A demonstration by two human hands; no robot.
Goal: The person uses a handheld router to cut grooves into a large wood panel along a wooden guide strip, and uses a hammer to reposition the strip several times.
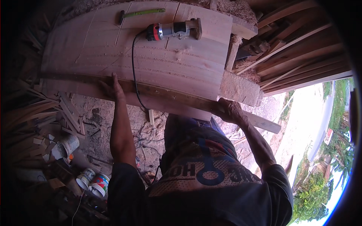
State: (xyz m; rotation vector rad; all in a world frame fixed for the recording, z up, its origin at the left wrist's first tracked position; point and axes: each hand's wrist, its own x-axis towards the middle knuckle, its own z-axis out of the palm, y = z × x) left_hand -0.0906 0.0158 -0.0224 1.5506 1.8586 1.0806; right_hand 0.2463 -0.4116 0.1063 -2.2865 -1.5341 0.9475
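A long narrow wooden strip (162,92) runs along the near side of a wide pale wooden panel (102,47). My left hand (113,89) is on the strip left of centre, its thumb raised along the far side and its other fingers partly hidden. Toward the right end, my right hand (230,111) wraps over the strip, whose tip sticks out past the panel. A trim router (173,30) with a red and black body lies on its side on the panel. Its black cord (134,67) passes over the strip between my hands and hangs down.
A hammer (141,13) with a green handle lies at the panel's far side. Stacked boards (301,60) fill the far right, beside a rough timber block (241,88). Wood offcuts (69,113) and white buckets (100,184) stand at the left. Cables trail across the ground.
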